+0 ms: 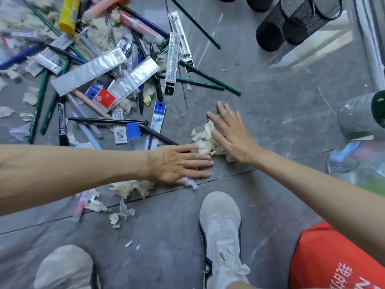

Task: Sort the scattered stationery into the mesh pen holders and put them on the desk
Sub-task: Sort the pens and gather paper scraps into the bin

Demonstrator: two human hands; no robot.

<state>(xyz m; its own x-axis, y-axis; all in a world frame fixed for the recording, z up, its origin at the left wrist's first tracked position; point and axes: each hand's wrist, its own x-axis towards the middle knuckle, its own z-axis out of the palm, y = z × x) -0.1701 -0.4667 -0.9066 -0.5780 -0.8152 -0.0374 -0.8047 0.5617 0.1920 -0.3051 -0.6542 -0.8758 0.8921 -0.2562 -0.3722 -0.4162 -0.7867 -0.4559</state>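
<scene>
Scattered stationery [100,80] covers the grey floor at the upper left: green pencils, blue and black pens, packaged refills, a yellow glue tube. Black mesh pen holders [291,19] lie tipped at the top right. My left hand [179,163] lies flat on the floor with straight fingers, touching a black pen and a paper scrap. My right hand [231,132] rests flat with spread fingers on a pile of pale paper scraps [205,136]. Neither hand holds anything.
My two grey shoes [220,232] stand on the floor at the bottom. More torn paper [129,188] lies under my left forearm. A clear plastic bag [362,161] and a grey roll [358,115] sit at the right edge. A red garment [331,259] is at the lower right.
</scene>
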